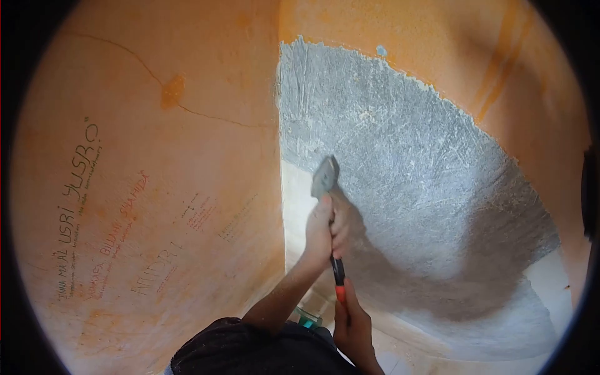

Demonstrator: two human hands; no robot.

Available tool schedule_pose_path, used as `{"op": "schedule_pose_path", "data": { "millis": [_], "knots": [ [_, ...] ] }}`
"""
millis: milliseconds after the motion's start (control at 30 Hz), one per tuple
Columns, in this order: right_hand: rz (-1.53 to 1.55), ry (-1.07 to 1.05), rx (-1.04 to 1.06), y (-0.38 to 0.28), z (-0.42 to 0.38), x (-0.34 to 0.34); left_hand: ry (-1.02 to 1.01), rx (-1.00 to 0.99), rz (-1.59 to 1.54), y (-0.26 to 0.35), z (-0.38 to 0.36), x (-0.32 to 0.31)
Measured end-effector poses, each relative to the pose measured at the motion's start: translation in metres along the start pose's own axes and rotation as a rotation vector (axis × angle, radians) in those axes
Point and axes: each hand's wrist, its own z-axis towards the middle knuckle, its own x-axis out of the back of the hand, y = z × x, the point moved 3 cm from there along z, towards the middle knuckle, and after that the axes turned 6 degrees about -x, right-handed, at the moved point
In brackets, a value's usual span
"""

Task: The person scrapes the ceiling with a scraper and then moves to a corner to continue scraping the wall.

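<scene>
A hatchet-like tool (325, 177) with a flat grey metal head and a black and red handle is held up in front of the wall corner. My left hand (324, 230) is closed around the handle just under the head. Lower down, my right hand (354, 322) grips the handle's red end. The head overlaps the lower left edge of a rough grey wall patch (400, 144), marked with many scratches and pits. Beside my left hand, a smooth pale strip (297, 206) borders that patch.
An orange wall (156, 144) with handwriting and a long crack stands on the left. Orange paint (450, 44) with a jagged edge surrounds the grey patch above. A green object (309, 320) is low behind my arms. A dark object (589, 194) sits at the far right.
</scene>
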Motion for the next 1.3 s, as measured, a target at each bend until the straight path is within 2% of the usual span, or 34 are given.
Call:
{"op": "schedule_pose_path", "data": {
  "millis": [100,133,200,267,500,567,633,767,900,1000,1067,1100,1167,1200,1267,1300],
  "knots": [
    [0.006,-0.020,0.054,-0.005,-0.002,0.004,0.048,0.052,-0.014,-0.004,0.001,-0.001],
    [0.019,-0.036,0.006,0.000,-0.009,0.006,0.094,0.109,0.005,-0.005,-0.006,-0.007],
    [0.022,-0.049,-0.041,0.002,-0.008,0.005,0.046,0.084,0.002,-0.003,-0.005,-0.004],
    [-0.006,-0.041,0.070,-0.007,0.000,-0.002,-0.016,-0.001,-0.017,0.001,0.003,0.003],
    [0.031,-0.062,0.057,-0.004,-0.003,-0.012,0.005,0.033,0.010,0.008,-0.001,0.003],
    [0.029,-0.077,0.124,-0.014,0.009,-0.019,-0.012,-0.015,-0.019,0.014,0.007,0.007],
    [0.017,-0.091,0.109,-0.016,0.003,-0.011,0.097,0.010,-0.019,0.018,0.007,0.005],
    [0.014,-0.100,0.125,-0.011,-0.004,-0.016,0.004,0.057,0.007,0.016,-0.002,0.002],
    [-0.070,-0.177,0.068,-0.020,0.010,-0.019,0.045,0.000,-0.061,0.023,0.011,0.012],
    [-0.014,-0.142,0.128,-0.015,0.004,-0.025,-0.030,0.010,0.009,0.023,0.003,0.012],
    [-0.058,-0.035,0.288,-0.009,0.009,-0.033,-0.011,0.006,0.035,0.026,0.006,0.012],
    [-0.060,-0.035,0.282,-0.016,0.011,-0.028,-0.009,0.012,0.032,0.027,0.011,0.015],
    [-0.082,-0.229,0.069,-0.032,0.018,-0.023,-0.020,-0.045,-0.078,0.032,0.017,0.020],
    [-0.079,-0.228,0.077,-0.028,0.017,-0.026,0.008,0.007,-0.037,0.034,0.013,0.017],
    [-0.097,-0.099,0.267,-0.016,0.014,-0.032,0.011,-0.008,-0.003,0.034,0.011,0.017],
    [-0.099,-0.097,0.272,-0.017,0.020,-0.034,0.014,-0.014,0.024,0.033,0.012,0.017]
  ]
}}
